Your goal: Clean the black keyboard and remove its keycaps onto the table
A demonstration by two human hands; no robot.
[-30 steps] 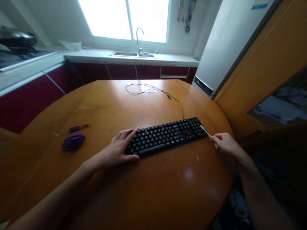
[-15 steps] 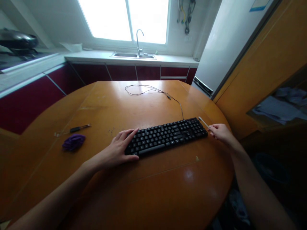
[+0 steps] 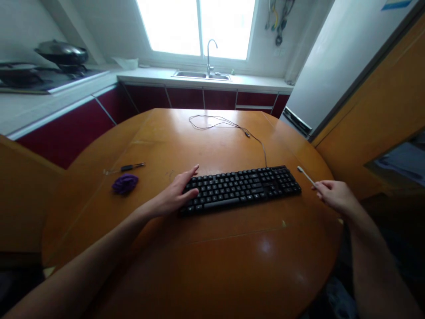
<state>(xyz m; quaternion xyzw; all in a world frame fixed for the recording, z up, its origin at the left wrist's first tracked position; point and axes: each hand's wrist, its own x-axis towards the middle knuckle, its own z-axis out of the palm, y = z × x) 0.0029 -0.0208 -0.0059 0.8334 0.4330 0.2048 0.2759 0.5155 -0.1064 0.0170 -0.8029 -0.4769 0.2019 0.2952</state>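
Brush [image 3: 307, 176] has shifted outward, clear of the keyboard [image 3: 241, 187]; key contact is presumably interrupted. Head view: right hand [image 3: 337, 195] pinches the brush handle; left hand [image 3: 174, 195] has rotated, thumb over the keys, thumb and forefinger spread. Keyboard lies between both hands on the counter [image 3: 232, 266], its left end against the left hand.

The lone head camera looks forward and down from above the near side of the worktop [image 3: 229, 261], facing the window [image 3: 171, 29] across the room
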